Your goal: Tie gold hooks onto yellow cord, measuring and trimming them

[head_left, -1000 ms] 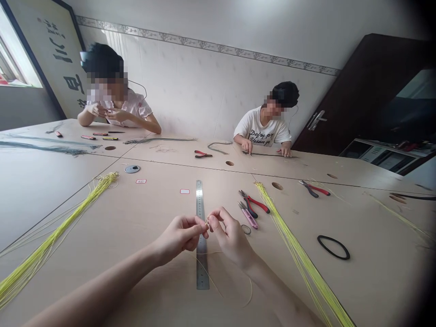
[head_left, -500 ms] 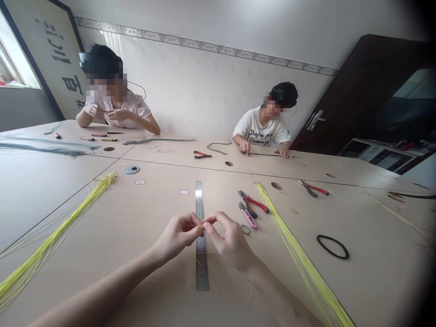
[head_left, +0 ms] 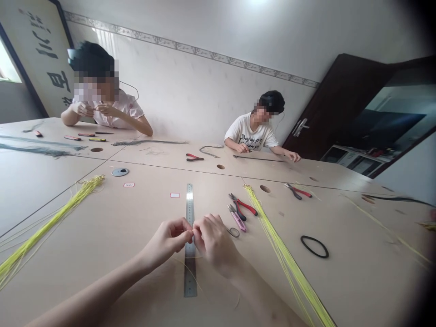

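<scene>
My left hand (head_left: pixel 172 238) and my right hand (head_left: pixel 215 243) meet fingertip to fingertip above a steel ruler (head_left: pixel 190 286). Both are closed in a pinch on a thin yellow cord (head_left: pixel 195 273), whose loose length hangs below them across the ruler. The pinched bit of cord is mostly hidden by my fingers. Curled fingers on the right turn their backs to me. Close by on the right lie a small ring (head_left: pixel 233 232), pink thread snips (head_left: pixel 237 218) and red-and-black pliers (head_left: pixel 245 207).
Bundles of yellow cord lie to the left (head_left: pixel 57 222) and right (head_left: pixel 282 240). A black oval loop (head_left: pixel 314 247) and more pliers (head_left: pixel 298 190) are farther right. Beyond are a grey disc (head_left: pixel 120 172) and small labels (head_left: pixel 175 195). Two people sit across the table, their hands apart from mine.
The view has swung a little right, so things appear farther left. My right hand has rolled over and its fingers curl more. The co-worker at right has moved a hand outward.
</scene>
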Tool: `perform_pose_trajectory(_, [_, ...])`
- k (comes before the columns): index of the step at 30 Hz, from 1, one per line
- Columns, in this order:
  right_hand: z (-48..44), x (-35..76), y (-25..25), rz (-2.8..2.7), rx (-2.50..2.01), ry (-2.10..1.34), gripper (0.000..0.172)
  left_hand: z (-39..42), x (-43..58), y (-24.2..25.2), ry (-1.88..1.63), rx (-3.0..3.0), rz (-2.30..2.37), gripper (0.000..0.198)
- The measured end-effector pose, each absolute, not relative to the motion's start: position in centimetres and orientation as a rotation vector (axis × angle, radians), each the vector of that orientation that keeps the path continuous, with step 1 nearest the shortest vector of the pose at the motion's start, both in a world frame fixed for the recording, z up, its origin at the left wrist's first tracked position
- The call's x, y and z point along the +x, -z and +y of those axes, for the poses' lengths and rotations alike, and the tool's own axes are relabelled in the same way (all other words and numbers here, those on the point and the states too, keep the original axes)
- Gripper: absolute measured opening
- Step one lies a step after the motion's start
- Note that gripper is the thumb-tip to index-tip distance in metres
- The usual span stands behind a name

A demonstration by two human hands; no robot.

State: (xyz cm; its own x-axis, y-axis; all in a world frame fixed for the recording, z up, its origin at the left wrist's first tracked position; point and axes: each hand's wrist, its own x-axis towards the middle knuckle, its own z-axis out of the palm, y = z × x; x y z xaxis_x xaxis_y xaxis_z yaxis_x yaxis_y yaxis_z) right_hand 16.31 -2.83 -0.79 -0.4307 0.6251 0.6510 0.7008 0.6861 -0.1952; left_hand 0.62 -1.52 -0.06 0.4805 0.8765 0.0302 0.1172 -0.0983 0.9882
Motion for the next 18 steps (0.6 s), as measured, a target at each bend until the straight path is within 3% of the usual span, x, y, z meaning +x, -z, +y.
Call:
perform_pose_trajectory(11, [-2.2, 16.1, 1.6, -2.127, -1.038, 0.406, 0.020, -1.0, 0.3, 0.7, -0.665, 1.622, 0.903, 0.048])
perform_pose_trajectory(18, [-1.7, 16.0, 2.1, -2.151, -1.070, 0.555, 0.015, -0.2, 0.6, 3.3, -0.736, 1.512, 0.974, 0.051])
